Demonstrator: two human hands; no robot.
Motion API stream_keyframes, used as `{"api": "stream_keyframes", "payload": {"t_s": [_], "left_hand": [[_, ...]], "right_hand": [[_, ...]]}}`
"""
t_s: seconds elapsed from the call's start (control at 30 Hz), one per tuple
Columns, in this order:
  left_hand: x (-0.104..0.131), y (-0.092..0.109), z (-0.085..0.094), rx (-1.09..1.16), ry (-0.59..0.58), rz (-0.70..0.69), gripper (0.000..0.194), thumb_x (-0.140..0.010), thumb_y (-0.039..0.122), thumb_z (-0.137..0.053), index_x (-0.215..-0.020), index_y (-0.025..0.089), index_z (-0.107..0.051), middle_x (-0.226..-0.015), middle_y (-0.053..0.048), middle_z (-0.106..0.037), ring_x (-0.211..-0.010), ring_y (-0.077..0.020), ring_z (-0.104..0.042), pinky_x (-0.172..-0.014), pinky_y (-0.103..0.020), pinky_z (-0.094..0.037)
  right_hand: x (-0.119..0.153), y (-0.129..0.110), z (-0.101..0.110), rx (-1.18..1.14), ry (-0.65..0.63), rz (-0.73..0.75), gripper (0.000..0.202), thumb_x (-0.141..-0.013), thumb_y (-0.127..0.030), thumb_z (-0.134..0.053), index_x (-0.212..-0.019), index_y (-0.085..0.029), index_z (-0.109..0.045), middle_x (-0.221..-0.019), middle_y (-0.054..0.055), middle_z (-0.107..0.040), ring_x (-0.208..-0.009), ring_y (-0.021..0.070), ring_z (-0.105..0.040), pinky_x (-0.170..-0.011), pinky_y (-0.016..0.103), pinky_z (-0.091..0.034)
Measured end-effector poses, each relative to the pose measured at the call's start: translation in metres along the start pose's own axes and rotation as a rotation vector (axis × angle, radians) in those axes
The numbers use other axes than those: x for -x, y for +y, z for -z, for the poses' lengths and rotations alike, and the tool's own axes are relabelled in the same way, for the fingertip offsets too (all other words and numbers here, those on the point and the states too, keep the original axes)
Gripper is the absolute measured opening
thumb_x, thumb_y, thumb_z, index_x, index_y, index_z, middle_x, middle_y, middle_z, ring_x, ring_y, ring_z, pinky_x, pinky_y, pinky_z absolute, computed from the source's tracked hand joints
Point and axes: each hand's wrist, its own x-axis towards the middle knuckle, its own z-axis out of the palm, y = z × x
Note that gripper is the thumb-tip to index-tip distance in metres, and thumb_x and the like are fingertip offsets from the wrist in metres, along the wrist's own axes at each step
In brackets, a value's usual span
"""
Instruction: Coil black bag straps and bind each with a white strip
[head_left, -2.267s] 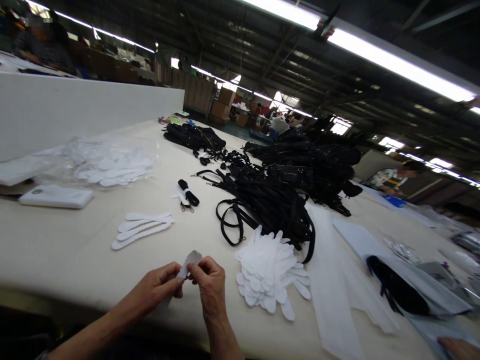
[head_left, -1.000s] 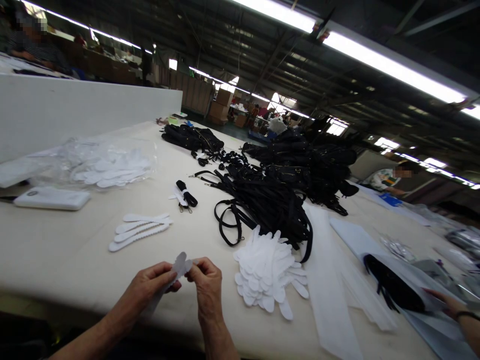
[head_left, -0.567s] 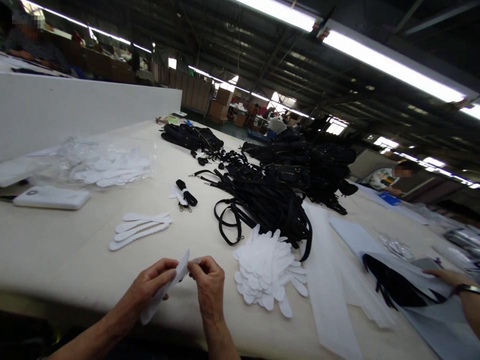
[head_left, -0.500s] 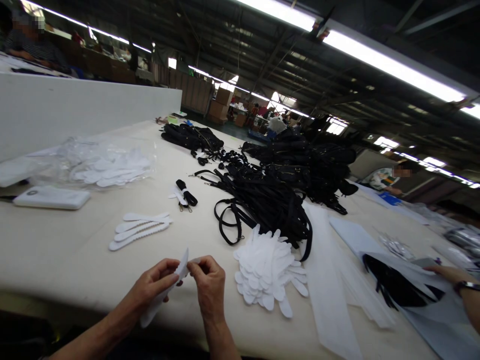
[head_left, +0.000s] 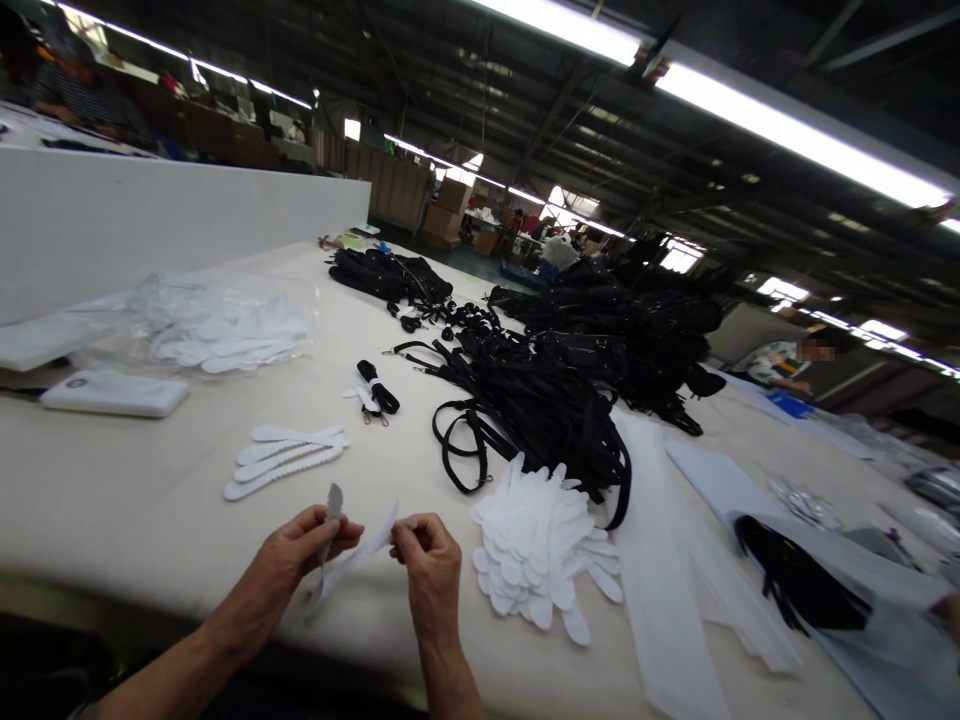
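Near the table's front edge, my left hand is closed on a narrow grey-white strip with a rounded, notched end. My right hand, just beside it, pinches the upper end of a thin white strip that slants down toward my left fingers. Whether the two strips touch is blurred. To the right of my right hand lies a fanned pile of white strips. Several white strips with wavy edges lie beyond my left hand. A bundled black strap with a white band rests farther back.
Black straps and black bags cover the table's middle and back. A plastic bag of white strips and a white phone-like device lie left. White sheets and a black item are right, near another person's hand.
My hands have moved slightly apart, and the white strip in my right hand has come away from the strip in my left. At the right, the other person's hand has drawn back.
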Motion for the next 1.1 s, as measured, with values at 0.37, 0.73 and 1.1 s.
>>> {"api": "stream_keyframes", "payload": {"t_s": [0.37, 0.73, 1.1], "left_hand": [[-0.010, 0.020, 0.038, 0.216, 0.061, -0.015, 0.020, -0.077, 0.022, -0.078, -0.096, 0.017, -0.071, -0.067, 0.003, -0.061, -0.048, -0.0052, -0.052, -0.050, -0.016, -0.052], [-0.006, 0.018, 0.027, 0.016, -0.040, 0.118, 0.031, -0.077, 0.033, -0.078, -0.099, 0.017, -0.065, -0.055, 0.010, -0.050, -0.036, -0.0003, -0.035, -0.041, -0.012, -0.036], [0.009, -0.002, -0.025, -0.355, -0.249, -0.040, 0.041, -0.080, 0.048, -0.071, -0.108, 0.020, -0.062, -0.051, 0.010, -0.047, -0.034, -0.0064, -0.036, -0.034, -0.018, -0.025]], "right_hand": [[-0.002, -0.014, 0.018, 0.040, -0.001, 0.055, 0.018, -0.082, -0.035, -0.067, -0.078, -0.018, -0.069, -0.068, 0.000, -0.066, -0.065, 0.0157, -0.064, -0.062, 0.026, -0.051], [-0.010, -0.024, 0.029, 0.034, -0.014, 0.082, 0.008, -0.080, -0.025, -0.065, -0.080, -0.018, -0.069, -0.065, -0.002, -0.064, -0.063, 0.0139, -0.058, -0.061, 0.024, -0.047], [0.011, -0.047, 0.016, 0.616, -0.077, 0.566, 0.009, -0.090, -0.026, -0.064, -0.084, -0.023, -0.070, -0.076, 0.003, -0.070, -0.072, 0.0182, -0.063, -0.067, 0.028, -0.044]]}}
